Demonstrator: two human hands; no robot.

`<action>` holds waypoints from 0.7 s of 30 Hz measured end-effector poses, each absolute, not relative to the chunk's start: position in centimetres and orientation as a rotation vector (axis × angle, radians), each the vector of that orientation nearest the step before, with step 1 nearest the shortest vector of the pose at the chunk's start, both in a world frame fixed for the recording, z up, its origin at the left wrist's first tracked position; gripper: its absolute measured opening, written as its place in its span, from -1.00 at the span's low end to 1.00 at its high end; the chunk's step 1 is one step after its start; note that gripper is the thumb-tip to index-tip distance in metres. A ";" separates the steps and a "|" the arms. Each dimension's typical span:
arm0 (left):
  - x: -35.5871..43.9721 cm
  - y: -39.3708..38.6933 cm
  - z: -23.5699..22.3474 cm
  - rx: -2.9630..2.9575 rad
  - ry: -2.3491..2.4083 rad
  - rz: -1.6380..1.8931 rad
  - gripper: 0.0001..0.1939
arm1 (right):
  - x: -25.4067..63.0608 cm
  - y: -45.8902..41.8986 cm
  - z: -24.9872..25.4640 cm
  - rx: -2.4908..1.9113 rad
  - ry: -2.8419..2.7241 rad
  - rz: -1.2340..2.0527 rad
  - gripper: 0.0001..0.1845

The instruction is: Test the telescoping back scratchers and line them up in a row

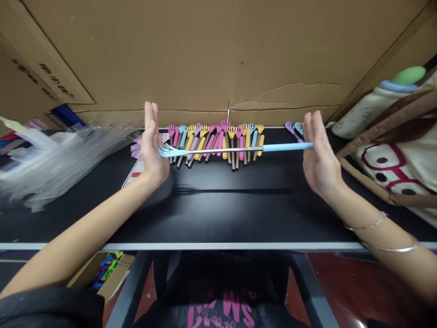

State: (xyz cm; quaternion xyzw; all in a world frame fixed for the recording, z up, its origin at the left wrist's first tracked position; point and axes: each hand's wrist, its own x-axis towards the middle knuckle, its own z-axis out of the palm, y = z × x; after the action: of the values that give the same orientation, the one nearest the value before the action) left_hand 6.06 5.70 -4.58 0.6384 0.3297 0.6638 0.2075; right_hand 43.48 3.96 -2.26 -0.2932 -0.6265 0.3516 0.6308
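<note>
A light blue back scratcher (pixel 223 150) with a drawn-out metal telescopic rod spans the gap between my palms, level above the table. My left hand (pixel 152 150) has its fingers stretched upward and its palm against the clawed end. Against the handle's end presses the palm of my right hand (pixel 319 157), its fingers straight too. Behind the rod, several shorter back scratchers (pixel 232 141) in pink, yellow, purple and blue lie in a row, claws away from me. A purple back scratcher (pixel 290 127) and a blue one lie apart, near my right hand.
Clear plastic bags (pixel 75 155) are heaped on the left of the black table (pixel 225 214). A cardboard wall (pixel 218 54) rises at the back. On the right stand a white bottle (pixel 362 109) and a patterned bag (pixel 396 168). Below sits an open box (pixel 116 278) of colourful items.
</note>
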 end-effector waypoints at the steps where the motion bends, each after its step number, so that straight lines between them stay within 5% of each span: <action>1: 6.0 5.8 -4.7 1.773 0.912 1.842 -0.47 | 43.5 3.9 -2.3 -0.668 -1.440 0.816 -0.57; 21: 14.5 1.4 -4.8 1.541 0.821 1.697 -0.45 | 39.2 0.7 -1.9 -0.744 -1.518 1.019 -0.31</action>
State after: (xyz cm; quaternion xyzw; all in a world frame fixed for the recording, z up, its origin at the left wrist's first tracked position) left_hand 14.47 1.43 -4.78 0.5938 0.3164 0.6540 0.3459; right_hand 39.22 0.65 -1.94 -0.3146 -0.6418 0.4305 0.5511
